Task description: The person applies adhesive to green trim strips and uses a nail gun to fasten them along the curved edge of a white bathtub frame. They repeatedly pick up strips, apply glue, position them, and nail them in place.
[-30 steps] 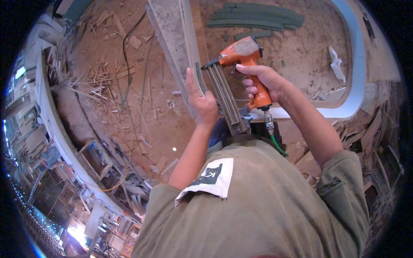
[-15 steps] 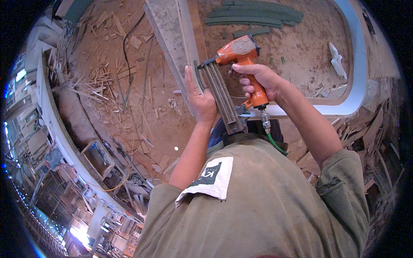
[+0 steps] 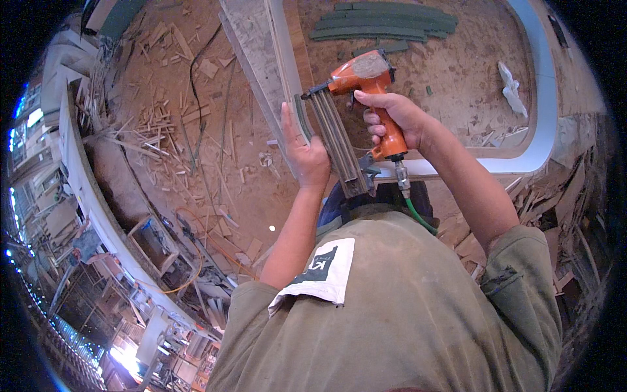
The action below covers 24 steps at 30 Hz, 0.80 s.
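Note:
My right hand is wrapped round the grip of an orange pneumatic nail gun. A finger lies by its trigger, and its long metal magazine slants down toward my body. The gun's nose is close to the curved corner of a pale frame, beside a short green strip lying along that edge. My left hand grips strip and edge there, fingers straight on the outer side and thumb on the inner. Whether the nose touches the strip I cannot tell. A green air hose runs from the gun's base.
Several green strips lie stacked inside the frame, with white crumpled plastic at right. The frame's white curved rim bounds that side. Wood scraps and a dark cable litter the floor. A long curved panel stands at left.
The nail gun has shifted very slightly upward, with its nose still near the strip. My left hand stays at the edge. The view has moved a little.

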Tool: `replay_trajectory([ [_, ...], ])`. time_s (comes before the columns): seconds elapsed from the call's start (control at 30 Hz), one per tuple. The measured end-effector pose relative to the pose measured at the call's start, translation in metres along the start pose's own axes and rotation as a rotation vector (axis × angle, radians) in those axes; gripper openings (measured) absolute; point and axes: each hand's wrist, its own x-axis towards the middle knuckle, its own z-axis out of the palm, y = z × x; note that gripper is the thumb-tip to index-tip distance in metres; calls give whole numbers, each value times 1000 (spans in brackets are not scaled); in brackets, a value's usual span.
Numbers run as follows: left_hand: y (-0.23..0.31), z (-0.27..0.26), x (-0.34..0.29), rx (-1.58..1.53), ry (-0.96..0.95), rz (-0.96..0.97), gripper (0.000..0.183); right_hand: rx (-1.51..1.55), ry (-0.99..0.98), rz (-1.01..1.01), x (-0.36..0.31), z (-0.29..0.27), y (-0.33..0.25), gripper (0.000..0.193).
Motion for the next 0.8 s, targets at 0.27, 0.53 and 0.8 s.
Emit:
replay_trajectory([
  [0.27, 4, 1, 1, 117, 1, 50, 86, 32, -33, 15, 7, -4, 1, 32],
  [0.53, 3, 1, 1, -20, -10, -22, 88, 36, -28, 2, 10, -5, 3, 30],
  [0.8, 1, -5, 2, 156, -9, 0, 84, 23, -17, -27, 5, -3, 2, 31],
])
